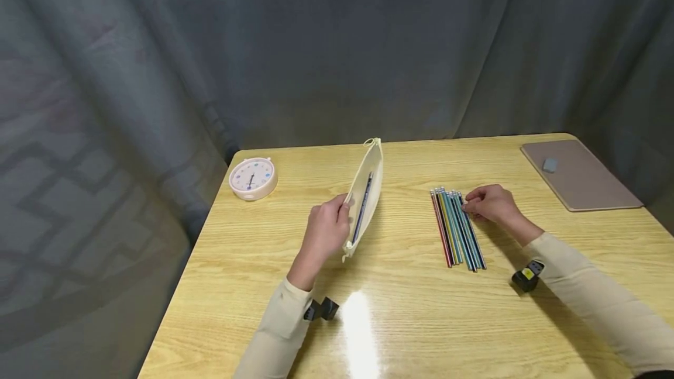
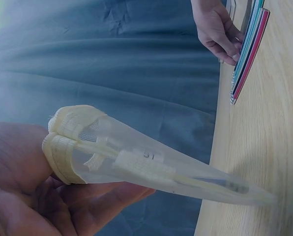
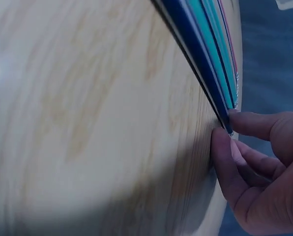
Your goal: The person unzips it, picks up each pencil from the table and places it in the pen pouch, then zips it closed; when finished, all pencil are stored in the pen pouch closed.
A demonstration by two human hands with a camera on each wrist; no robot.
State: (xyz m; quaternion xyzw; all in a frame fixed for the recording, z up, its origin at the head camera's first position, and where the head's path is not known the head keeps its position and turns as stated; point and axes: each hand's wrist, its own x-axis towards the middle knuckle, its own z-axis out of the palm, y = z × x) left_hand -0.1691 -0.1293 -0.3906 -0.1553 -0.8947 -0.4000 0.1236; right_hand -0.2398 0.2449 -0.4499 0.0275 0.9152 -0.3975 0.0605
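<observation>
My right grip (image 1: 492, 203), the nearer, is seemingly pinching the outermost blue pencil (image 3: 196, 54) by its end toward the tabletop's (image 1: 405, 320) far edge, its long axis running nearward; my left grip (image 1: 326, 228) is holding the pouch (image 1: 373, 196).

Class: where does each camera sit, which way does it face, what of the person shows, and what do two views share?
Head: on the head, facing forward and down over the table; left hand, right hand and both sleeves show.
Left wrist: on that wrist, facing the pouch; left hand near, right hand beyond.
Right wrist: on that wrist, facing the pencils; right hand only, pinching one's end.
Shared: both wrist views show pencils and right hand.
</observation>
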